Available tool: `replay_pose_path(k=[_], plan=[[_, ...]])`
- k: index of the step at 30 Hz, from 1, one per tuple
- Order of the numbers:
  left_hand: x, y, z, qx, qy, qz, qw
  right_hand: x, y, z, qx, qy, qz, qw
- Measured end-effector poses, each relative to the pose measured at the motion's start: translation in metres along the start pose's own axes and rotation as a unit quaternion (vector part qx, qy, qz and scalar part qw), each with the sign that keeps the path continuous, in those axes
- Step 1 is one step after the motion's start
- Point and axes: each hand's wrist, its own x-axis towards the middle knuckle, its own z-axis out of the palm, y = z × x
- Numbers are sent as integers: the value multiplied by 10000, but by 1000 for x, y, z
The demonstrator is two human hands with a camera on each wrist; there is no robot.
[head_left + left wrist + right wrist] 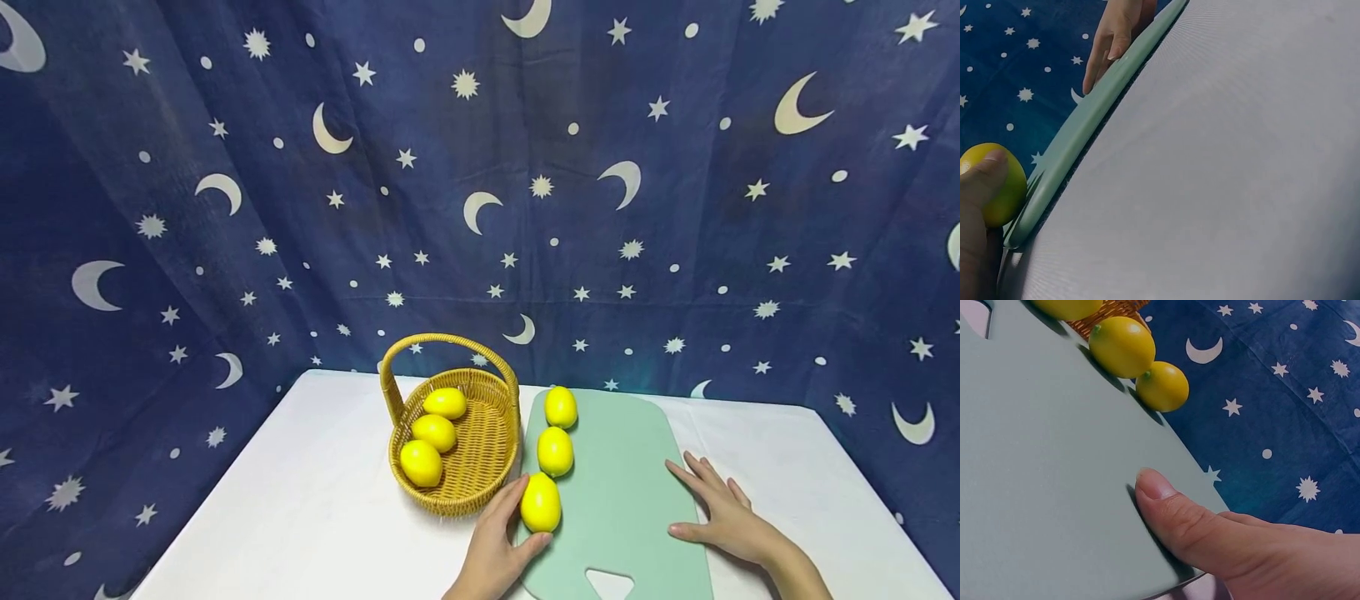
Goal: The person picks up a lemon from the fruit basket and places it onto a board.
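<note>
In the head view my left hand [495, 542] holds the nearest lemon [541, 502], fingers along its left side and thumb at its near end. The left wrist view shows the thumb [988, 172] across this lemon [1007, 194]. It sits at the left edge of a pale green cutting board [615, 492]. Beyond it, a middle lemon [555, 452] and a far lemon [561, 407] line up along that same edge. My right hand [723, 517] lies at the board's right edge, fingers spread and holding nothing; its thumb [1163, 497] is over the board.
Left of the board stands a wicker basket [480, 454] with a tall arched handle [450, 337]. Three lemons [433, 433] lie along its left side. The table has a white cover [300, 500]. A dark blue cloth [555, 208] with moons and stars hangs behind it.
</note>
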Motion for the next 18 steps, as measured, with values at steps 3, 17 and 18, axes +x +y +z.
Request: replay_pose_path(k=[3, 17, 18], plan=[[0, 0, 0, -239, -45, -116, 9996, -1, 0, 1, -5, 24, -23, 10000], [4, -2, 2, -838, -35, -336, 9959, 0, 1, 0, -110, 21, -35, 9999], [4, -2, 2, -817, -25, -339, 9961, 0, 1, 0, -110, 24, -48, 9999]])
